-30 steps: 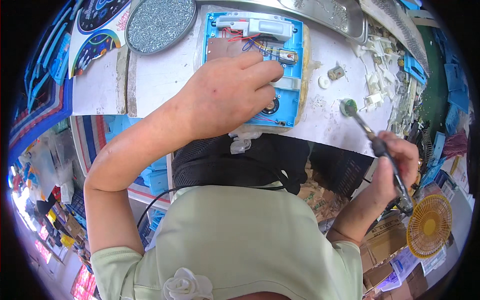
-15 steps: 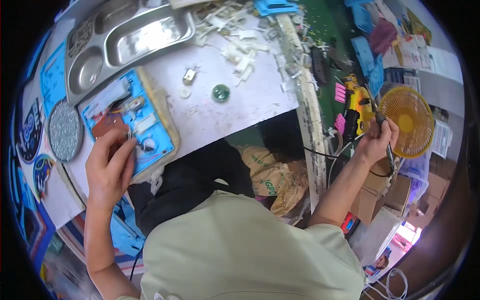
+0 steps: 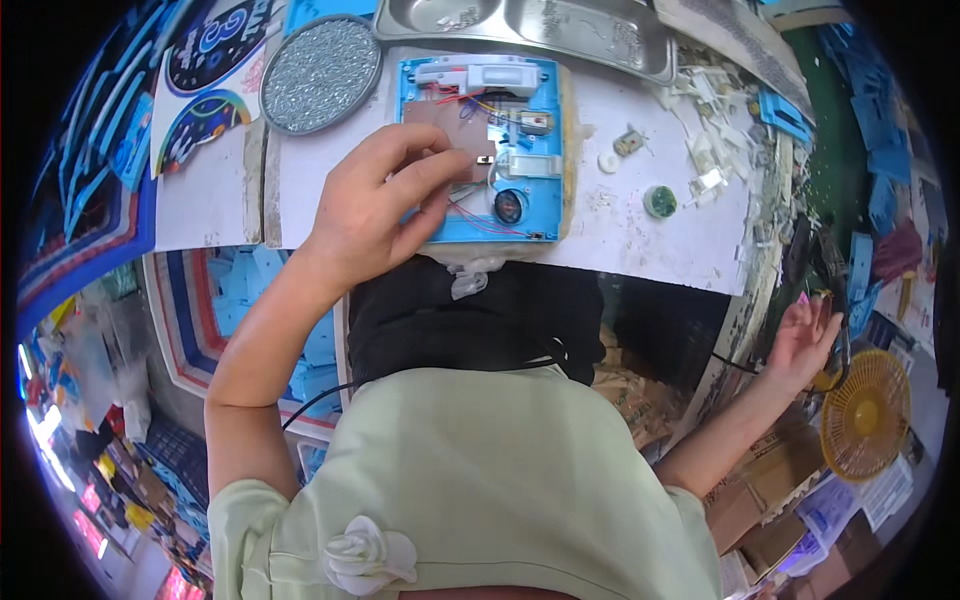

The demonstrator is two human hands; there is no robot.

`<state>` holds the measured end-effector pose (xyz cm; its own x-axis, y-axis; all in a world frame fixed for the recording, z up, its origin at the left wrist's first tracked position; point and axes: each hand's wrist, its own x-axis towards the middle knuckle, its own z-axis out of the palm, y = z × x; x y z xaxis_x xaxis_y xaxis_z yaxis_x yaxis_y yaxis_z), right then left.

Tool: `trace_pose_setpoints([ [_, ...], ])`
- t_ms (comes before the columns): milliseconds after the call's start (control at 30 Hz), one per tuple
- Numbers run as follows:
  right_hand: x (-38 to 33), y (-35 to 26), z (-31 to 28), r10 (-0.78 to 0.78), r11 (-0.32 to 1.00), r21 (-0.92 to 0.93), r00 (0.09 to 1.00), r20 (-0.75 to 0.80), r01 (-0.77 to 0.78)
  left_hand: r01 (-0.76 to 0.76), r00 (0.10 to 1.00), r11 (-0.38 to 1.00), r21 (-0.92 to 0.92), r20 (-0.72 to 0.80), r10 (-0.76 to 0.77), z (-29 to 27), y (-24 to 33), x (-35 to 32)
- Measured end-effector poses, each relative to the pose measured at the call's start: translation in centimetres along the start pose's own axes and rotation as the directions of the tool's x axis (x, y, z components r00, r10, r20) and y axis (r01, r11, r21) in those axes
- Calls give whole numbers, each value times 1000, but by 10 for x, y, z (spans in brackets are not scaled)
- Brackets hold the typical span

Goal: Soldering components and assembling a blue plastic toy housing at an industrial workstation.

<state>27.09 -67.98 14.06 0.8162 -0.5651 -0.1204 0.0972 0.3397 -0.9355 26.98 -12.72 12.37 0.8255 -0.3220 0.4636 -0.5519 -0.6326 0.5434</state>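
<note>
My left hand (image 3: 375, 205) reaches over a blue plastic case (image 3: 548, 100), fingers bent together at its brown circuit board (image 3: 455, 120). A small metal part (image 3: 485, 160) shows right at the fingertips; whatever lies between them is hidden. Inside the case are a white battery holder (image 3: 505, 77), a small motor (image 3: 534, 122), a white plastic piece (image 3: 535, 165), a round black part (image 3: 509, 206) and thin red and blue wires. Out at the far right, beside the bench edge, my right hand (image 3: 803, 345) is open, its fingers apart. A dark, thin handle with a cord (image 3: 845, 350) stands just behind it.
A round tray (image 3: 322, 75) of small silvery pieces and a steel compartment tray (image 3: 600, 40) lie beyond the case. Right of it are a loose motor (image 3: 628, 143), a white disc (image 3: 608, 162), a green-filled pot (image 3: 660, 202) and white plastic parts (image 3: 705, 130). A yellow fan (image 3: 866, 415) stands at right.
My view has swung left, bringing the case toward the middle. My right hand has let go of the pen-like tool it held. The left hand stays at the circuit board.
</note>
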Motion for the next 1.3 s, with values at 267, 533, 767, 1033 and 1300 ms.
trace_pose_setpoints([
  [267,-156,96,220,-145,503,-237,352,925,831,52,998,999,-6,30,-52,1,31,-2],
  [533,-159,111,248,50,432,-387,407,912,815,174,981,983,-53,-74,-177,3,26,-22],
  [767,-156,110,242,-20,311,-296,318,948,903,158,987,984,-78,-24,-161,-1,21,-20],
  [1033,-169,115,245,-38,218,-266,280,959,939,155,985,983,-98,-58,-161,1,19,-23],
  [1300,-172,114,247,-7,220,-292,301,954,931,158,984,981,-114,-62,-166,-1,18,-26],
])
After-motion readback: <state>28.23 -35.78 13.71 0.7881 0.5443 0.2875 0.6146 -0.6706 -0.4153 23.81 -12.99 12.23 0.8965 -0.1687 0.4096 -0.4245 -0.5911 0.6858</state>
